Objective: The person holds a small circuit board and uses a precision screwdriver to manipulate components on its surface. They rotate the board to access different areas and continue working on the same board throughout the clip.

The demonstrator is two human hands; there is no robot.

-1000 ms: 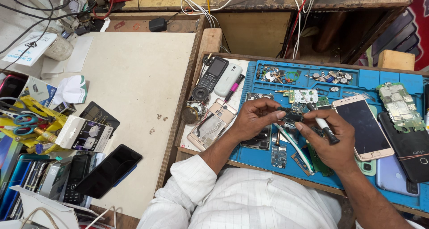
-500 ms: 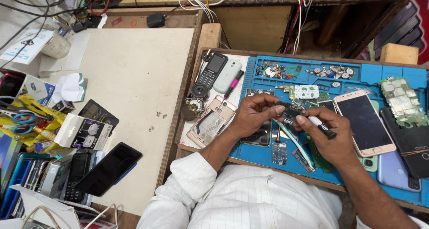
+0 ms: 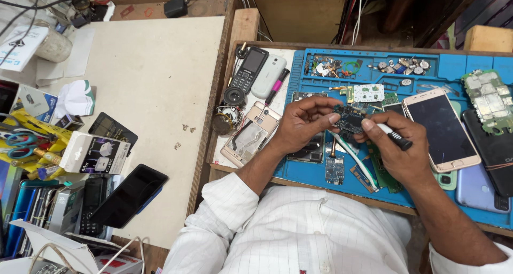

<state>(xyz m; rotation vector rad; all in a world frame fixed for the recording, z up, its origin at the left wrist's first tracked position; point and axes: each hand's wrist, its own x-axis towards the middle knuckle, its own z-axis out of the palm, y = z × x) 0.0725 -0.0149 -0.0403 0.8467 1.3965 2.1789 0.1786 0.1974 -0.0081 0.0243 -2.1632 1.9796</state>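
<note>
A pale worktop (image 3: 144, 81) is spread across the left of the scene, and a blue repair mat (image 3: 454, 65) is laid over the right side. On the mat's right part a gold-edged phone (image 3: 441, 128) is set face up, with a bare metal-shielded board (image 3: 489, 99) further right. Near the mat's left edge an opened phone shell (image 3: 250, 135) is laid.

Over the middle of the mat a small dark circuit board (image 3: 350, 118) is held up, clear of the mat. It is pinched by the fingers of the left hand (image 3: 302, 125). A black-handled tool (image 3: 394, 138) is clamped in the fingers of the right hand (image 3: 398, 148), its tip apparently brought to the board's right edge.

The step in hand appears to be fine work on that board; a steady board and a light, exact tip are called for.
</note>
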